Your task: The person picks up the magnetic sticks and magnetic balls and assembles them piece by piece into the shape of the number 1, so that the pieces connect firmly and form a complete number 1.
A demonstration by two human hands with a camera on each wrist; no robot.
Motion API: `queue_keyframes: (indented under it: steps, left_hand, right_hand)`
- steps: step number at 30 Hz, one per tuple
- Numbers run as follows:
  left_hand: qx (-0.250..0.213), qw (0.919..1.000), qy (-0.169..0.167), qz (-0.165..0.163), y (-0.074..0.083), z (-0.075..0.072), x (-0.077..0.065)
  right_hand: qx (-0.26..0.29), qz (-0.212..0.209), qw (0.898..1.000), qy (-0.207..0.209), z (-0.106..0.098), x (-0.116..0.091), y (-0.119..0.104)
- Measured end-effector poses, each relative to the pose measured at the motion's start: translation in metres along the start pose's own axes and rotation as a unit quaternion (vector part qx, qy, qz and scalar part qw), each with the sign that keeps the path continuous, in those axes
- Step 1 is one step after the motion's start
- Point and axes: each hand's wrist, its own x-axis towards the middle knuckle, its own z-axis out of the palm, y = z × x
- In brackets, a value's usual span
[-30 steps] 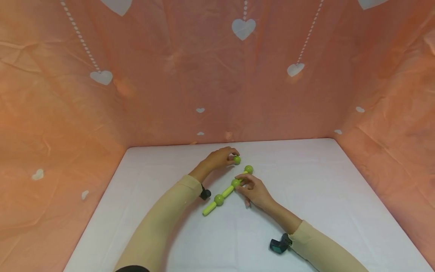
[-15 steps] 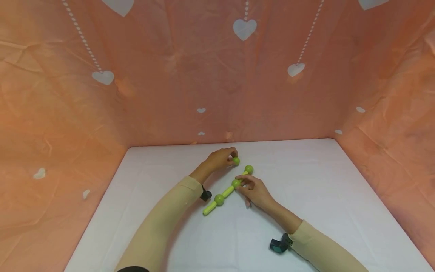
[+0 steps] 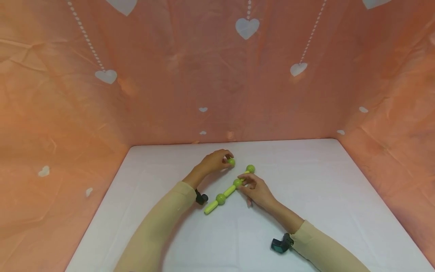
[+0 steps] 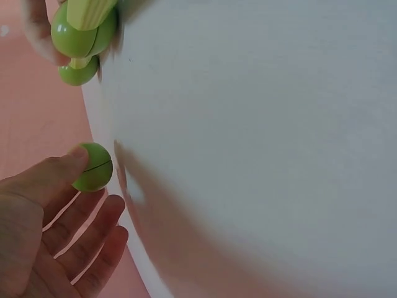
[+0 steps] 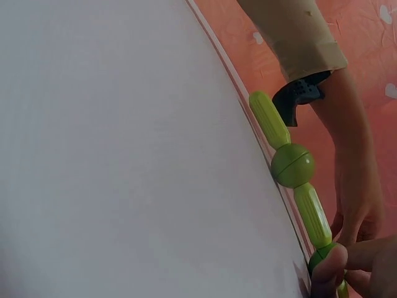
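Observation:
A chain of green balls (image 3: 220,199) joined by ribbed yellow-green rods (image 5: 313,217) lies diagonally on the white table. The right hand (image 3: 258,192) pinches the chain's middle ball (image 5: 320,256) between thumb and fingers. Beyond the chain's left side, the left hand (image 3: 215,161) holds a separate green ball (image 4: 96,167) with a dark seam line. In the left wrist view the thumb presses on that ball while the other fingers spread below it. A gap separates this ball from the far end ball (image 3: 250,169) of the chain. The right fingers partly hide the far rod.
The white table (image 3: 323,181) is enclosed by orange cloth walls (image 3: 183,75) with white hearts, along its back and both sides. A dark wrist camera (image 3: 281,244) hangs at the right wrist, and another (image 3: 202,198) sits near the chain's close end.
The left hand has drawn back slightly to the left and nearer with its ball, widening the gap to the chain. The right hand and the chain stay in place.

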Motion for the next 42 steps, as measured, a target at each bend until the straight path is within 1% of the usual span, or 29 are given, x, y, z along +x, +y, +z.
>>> queue_keyframes:
  steps: [3, 10, 16, 21, 25, 28, 31, 36, 42]
  left_hand:
    - [-0.008, 1.0, 0.004, -0.004, -0.005, -0.004, -0.008]
    - [-0.038, 0.9989, 0.009, -0.027, -0.015, -0.015, -0.028]
    - [-0.04, 0.9987, 0.006, -0.032, -0.02, -0.025, -0.046]
    - [-0.038, 0.9986, 0.002, -0.038, -0.024, -0.029, -0.062]
    - [-0.04, 0.9982, 0.0, -0.045, -0.026, -0.031, -0.075]
    - [-0.035, 0.9983, -0.001, -0.047, -0.027, -0.031, -0.084]
    - [-0.024, 0.9989, -0.001, -0.04, -0.029, -0.032, -0.094]
    - [-0.019, 0.9994, -0.001, -0.031, -0.029, -0.032, -0.111]
    - [-0.019, 0.9994, -0.002, -0.029, -0.027, -0.032, -0.129]
  right_hand:
    - [0.002, 0.004, 1.0, 0.006, 0.0, 0.0, -0.001]
    - [-0.002, -0.001, 1.0, 0.03, 0.001, 0.001, -0.001]
    - [-0.023, -0.009, 0.999, 0.047, 0.002, 0.002, -0.006]
    - [-0.022, -0.019, 0.999, 0.039, 0.002, -0.001, -0.011]
    - [-0.015, -0.018, 0.999, 0.029, 0.004, -0.003, -0.017]
    - [-0.021, -0.017, 0.999, 0.024, 0.007, -0.006, -0.022]
    - [-0.051, -0.034, 0.998, 0.023, 0.009, -0.007, -0.024]
    - [-0.108, -0.077, 0.991, 0.023, 0.013, -0.008, -0.024]
    - [-0.143, -0.128, 0.981, 0.009, 0.017, -0.01, -0.024]
